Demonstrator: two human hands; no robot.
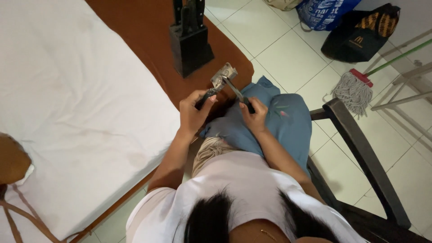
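We see left hand (194,112) clamped on cleaver (223,76) handle, right hand (254,116) gripping sharpening rod (236,90) crossing blade, just below knife block (190,45); sharpening seemingly midway.

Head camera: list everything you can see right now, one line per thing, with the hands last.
Cleaver: one, steel blade, dark handle, over the table edge.
Sharpening rod: one, thin steel, dark handle, crossing the cleaver blade.
Knife block: one, black, knife handles sticking up, on the brown table.
White cloth: one, covering the table's left part.
Chair: one, dark wood, on the right; the person sits in it.
Mop: one, grey strands, red head, green pole, on the tiled floor.
Bags: one blue and one black, plus a beige one cut off by the frame, on the floor at top.
Left hand: grips the cleaver handle.
Right hand: grips the rod handle.
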